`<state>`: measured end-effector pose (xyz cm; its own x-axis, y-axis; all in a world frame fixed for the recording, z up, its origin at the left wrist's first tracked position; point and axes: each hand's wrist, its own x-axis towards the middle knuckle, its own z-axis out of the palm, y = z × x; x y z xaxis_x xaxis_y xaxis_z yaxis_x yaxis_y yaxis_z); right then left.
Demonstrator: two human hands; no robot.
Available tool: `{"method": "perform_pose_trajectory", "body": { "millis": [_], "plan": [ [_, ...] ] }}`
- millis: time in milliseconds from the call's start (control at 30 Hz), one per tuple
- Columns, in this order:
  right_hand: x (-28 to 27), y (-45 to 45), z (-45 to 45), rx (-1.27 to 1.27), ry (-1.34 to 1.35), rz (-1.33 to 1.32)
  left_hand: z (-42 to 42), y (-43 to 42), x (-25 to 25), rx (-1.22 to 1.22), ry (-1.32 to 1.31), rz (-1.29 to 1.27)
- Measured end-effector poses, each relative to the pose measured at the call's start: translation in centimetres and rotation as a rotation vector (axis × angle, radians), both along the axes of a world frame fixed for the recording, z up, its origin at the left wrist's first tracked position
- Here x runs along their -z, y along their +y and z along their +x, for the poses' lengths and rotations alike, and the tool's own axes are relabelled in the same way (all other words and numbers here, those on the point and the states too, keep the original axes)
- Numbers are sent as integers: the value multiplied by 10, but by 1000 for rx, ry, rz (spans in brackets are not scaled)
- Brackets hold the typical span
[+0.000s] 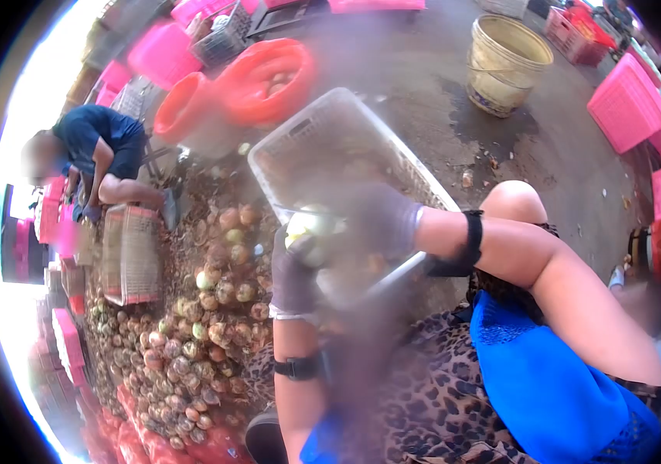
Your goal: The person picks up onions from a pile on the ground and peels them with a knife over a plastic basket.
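My left hand (pixel 294 278), in a greyish glove, is closed around a pale greenish-white onion (pixel 316 222). My right hand (pixel 387 219), also gloved, is right beside the onion; its fingers are smeared, so I cannot tell whether it grips anything. Beneath and beyond both hands stands a whitish plastic crate (pixel 275 147), its inside partly hidden by my hands and by blur. A large heap of onions (pixel 183 356), mostly with brown skins, lies on the ground to the left of my left hand.
A worn bucket (pixel 500 85) stands on wet ground ahead. Red tubs (pixel 265 93) sit at the back left. Another person (pixel 98 143) bends over a crate (pixel 131 259) at the left. Pink crates (pixel 626 104) line the right. Red sacking (pixel 153 441) lies by the heap.
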<state>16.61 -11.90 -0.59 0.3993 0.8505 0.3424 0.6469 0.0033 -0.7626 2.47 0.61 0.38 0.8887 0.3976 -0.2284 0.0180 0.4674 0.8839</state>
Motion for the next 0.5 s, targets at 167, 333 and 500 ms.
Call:
{"method": "perform_pose_trajectory", "body": {
  "millis": [167, 333, 500],
  "plan": [
    [10, 4, 9, -116, 28, 5, -2, -7, 3, -10, 107, 343],
    [0, -5, -4, -30, 55, 125, 0, -20, -7, -36, 53, 341],
    [9, -3, 11, -62, 95, 153, -2, -21, -8, -47, 10, 384]
  ]
}}
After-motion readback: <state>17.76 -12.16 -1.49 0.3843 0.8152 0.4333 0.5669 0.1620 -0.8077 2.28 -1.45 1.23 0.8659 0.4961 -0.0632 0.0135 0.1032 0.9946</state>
